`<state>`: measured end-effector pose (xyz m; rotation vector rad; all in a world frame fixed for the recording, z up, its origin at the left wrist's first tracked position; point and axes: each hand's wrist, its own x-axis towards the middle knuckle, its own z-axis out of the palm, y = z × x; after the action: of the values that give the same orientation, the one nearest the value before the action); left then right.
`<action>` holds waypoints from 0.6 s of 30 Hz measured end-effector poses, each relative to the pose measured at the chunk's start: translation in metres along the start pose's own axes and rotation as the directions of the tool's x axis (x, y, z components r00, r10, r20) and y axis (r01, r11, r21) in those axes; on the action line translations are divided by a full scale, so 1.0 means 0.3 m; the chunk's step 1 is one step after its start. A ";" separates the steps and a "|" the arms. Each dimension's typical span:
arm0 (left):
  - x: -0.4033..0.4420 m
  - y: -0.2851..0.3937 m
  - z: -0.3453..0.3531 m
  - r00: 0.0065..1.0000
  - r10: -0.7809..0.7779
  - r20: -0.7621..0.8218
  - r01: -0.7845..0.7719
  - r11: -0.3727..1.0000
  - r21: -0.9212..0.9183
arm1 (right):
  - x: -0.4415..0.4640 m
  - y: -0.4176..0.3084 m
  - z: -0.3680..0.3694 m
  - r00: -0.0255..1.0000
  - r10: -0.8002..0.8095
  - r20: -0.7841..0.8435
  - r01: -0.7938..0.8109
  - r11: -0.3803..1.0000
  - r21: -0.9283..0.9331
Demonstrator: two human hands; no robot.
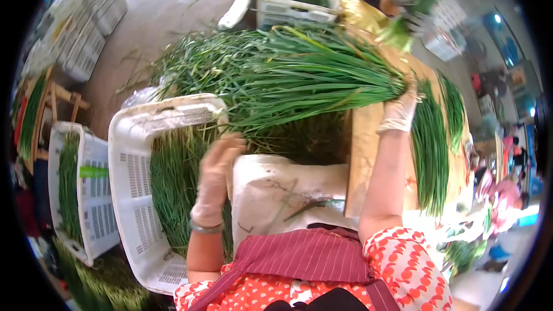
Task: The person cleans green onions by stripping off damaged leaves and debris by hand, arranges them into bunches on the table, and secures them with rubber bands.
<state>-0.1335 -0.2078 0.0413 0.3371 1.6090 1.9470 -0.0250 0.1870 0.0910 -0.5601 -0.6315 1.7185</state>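
A large bunch of long green leafy stalks [322,72] is gripped at its root end by my right hand [402,101], which wears a thin pale glove. The leaves spread leftward over a loose green heap [201,57]. My left hand [220,161], also gloved and blurred by motion, is above the inner edge of a white crate [129,167] filled with green stalks [175,184]. Its fingers are smeared. Beneath my right forearm lies a wooden board [366,164], with another bunch of stalks [429,150] to the right of it.
Ahead stands a white crate of greens [296,14]. Another white crate [95,196] is at the far left, below stacked crates [86,40]. A co-worker's gloved hand [412,20] holds greens at the upper right. White cloth [276,196] covers the area before me.
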 end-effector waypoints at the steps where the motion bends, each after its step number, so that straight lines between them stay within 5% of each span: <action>1: 0.026 -0.047 0.093 0.976 -0.074 0.204 0.086 0.995 -0.055 | -0.004 -0.017 -0.024 0.999 -0.026 -0.041 0.026 1.000 0.007; 3: 0.054 -0.076 0.288 0.874 -0.176 0.453 0.152 0.984 0.089 | -0.033 -0.048 -0.065 0.991 -0.052 -0.121 0.055 0.998 0.021; 6: 0.137 -0.169 0.511 0.784 -0.296 0.545 0.199 0.952 0.232 | -0.075 -0.080 -0.121 0.976 0.044 -0.211 -0.024 0.995 0.098; 9: 0.195 -0.205 0.699 0.685 -0.552 0.476 0.702 0.675 -0.228 | -0.118 -0.089 -0.197 1.000 0.017 -0.007 -0.017 0.996 0.083; 10: 0.194 -0.170 0.749 0.761 -0.383 0.523 0.576 0.770 -0.274 | -0.136 -0.076 -0.231 0.994 0.091 -0.057 -0.083 0.988 0.129; 12: 0.313 -0.245 0.767 0.794 -0.409 0.450 0.601 0.639 -0.480 | -0.172 -0.023 -0.302 0.968 0.229 -0.105 -0.201 0.953 0.229; 15: 0.375 -0.248 0.759 0.836 -0.383 0.394 0.549 0.613 -0.569 | -0.259 0.001 -0.319 0.916 0.389 -0.102 -0.349 0.895 0.279; 18: 0.432 -0.266 0.744 0.818 -0.407 0.406 0.575 0.571 -0.586 | -0.343 0.018 -0.340 0.961 0.256 -0.101 -0.232 0.951 0.206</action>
<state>-0.0948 0.0557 -0.0036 -0.1928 0.6150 1.8011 0.0617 0.0981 0.0160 -0.6244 -0.3092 1.9335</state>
